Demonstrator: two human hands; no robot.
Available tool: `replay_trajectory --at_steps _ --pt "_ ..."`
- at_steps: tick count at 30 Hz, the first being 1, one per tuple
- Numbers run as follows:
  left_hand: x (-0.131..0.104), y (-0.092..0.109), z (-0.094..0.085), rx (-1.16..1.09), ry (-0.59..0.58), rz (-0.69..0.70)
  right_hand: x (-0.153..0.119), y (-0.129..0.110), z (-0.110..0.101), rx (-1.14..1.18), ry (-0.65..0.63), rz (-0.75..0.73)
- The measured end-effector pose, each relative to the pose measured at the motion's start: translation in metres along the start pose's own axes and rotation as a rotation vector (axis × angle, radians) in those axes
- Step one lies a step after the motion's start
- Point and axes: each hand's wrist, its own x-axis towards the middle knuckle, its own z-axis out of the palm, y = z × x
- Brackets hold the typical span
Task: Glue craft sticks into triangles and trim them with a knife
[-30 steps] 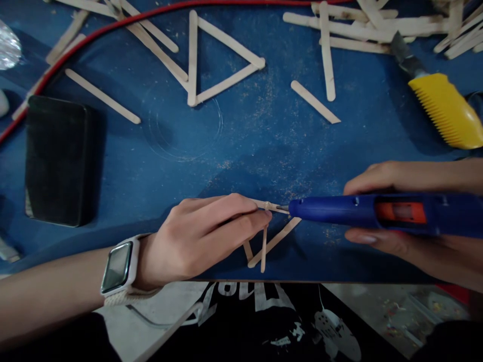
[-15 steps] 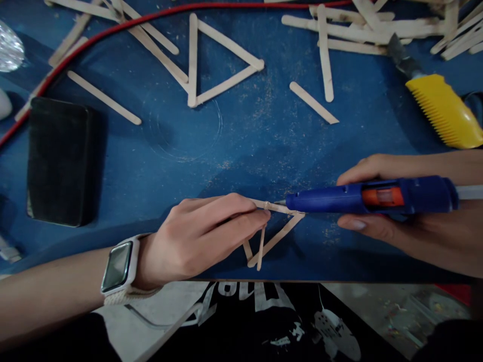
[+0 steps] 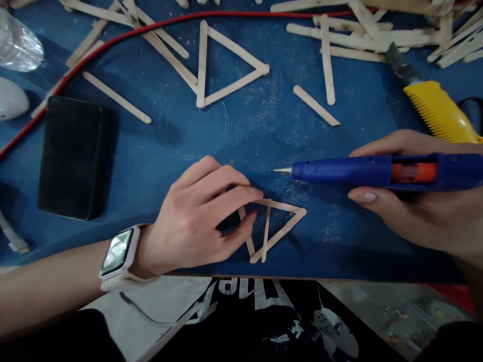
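My right hand (image 3: 418,216) is wrapped round a blue hot glue gun (image 3: 343,172). Its metal tip points left, above the table and apart from the sticks. Near the table's front edge lies a small triangle of craft sticks (image 3: 285,232). A narrow cross stick (image 3: 266,231) spans it from the upper side to the lower side. My left hand (image 3: 199,216), with a watch on its wrist, rests over the triangle's upper left corner and hides it. The thumb and index finger are apart there, clear of the cross stick.
A larger craft-stick triangle (image 3: 234,90) lies farther back. Loose sticks (image 3: 362,35) are heaped at the back right. A yellow-handled knife (image 3: 437,108) lies at right. A black box (image 3: 73,158) is at left, and a red cable (image 3: 181,19) crosses behind.
The glue gun has moved up and to the right, away from the small triangle. My left fingers have let go of the cross stick and spread. The view has shifted slightly.
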Motion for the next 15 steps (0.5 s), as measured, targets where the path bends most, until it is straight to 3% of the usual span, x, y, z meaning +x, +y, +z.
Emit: replay_trajectory --at_steps 10,13,15 --pt "0.001 -0.004 0.002 -0.097 -0.105 -0.161 0.008 0.022 0.034 0.454 0.263 -0.123" --pt "0.002 -0.007 0.001 -0.21 -0.086 -0.217 0.013 0.023 0.033 0.562 0.255 -0.21" --pt "0.003 -0.008 0.0 -0.29 -0.084 -0.247 0.014 0.024 0.025 0.5 0.264 -0.151"
